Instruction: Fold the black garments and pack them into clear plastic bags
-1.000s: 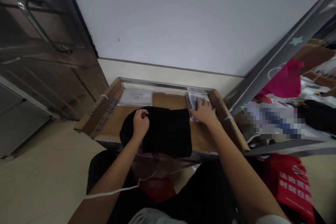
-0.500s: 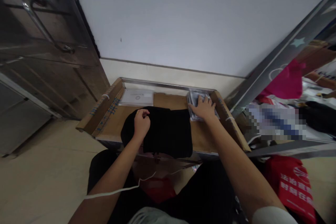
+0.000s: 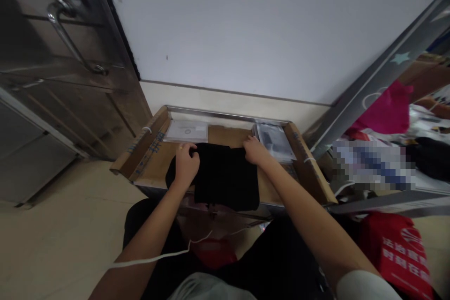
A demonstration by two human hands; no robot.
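Note:
A black folded garment (image 3: 221,178) lies on a cardboard-lined work surface (image 3: 158,161) in front of me. My left hand (image 3: 186,164) grips its far left corner with curled fingers. My right hand (image 3: 253,150) pinches the far right corner of the same garment. A stack of clear plastic bags (image 3: 276,140) lies just right of my right hand, against the cardboard side wall. A white sheet in plastic (image 3: 186,130) rests at the back left.
A metal cabinet with a handle (image 3: 70,42) stands at left. A white wall rises behind the surface. A metal rail (image 3: 379,79) runs diagonally at right, with pink cloth (image 3: 383,108) and clutter beyond. A red bag (image 3: 397,248) sits low right. A white cord (image 3: 158,255) crosses my lap.
My right hand has left the stack of plastic bags and moved left to the garment's far right corner. My left hand stayed on the garment.

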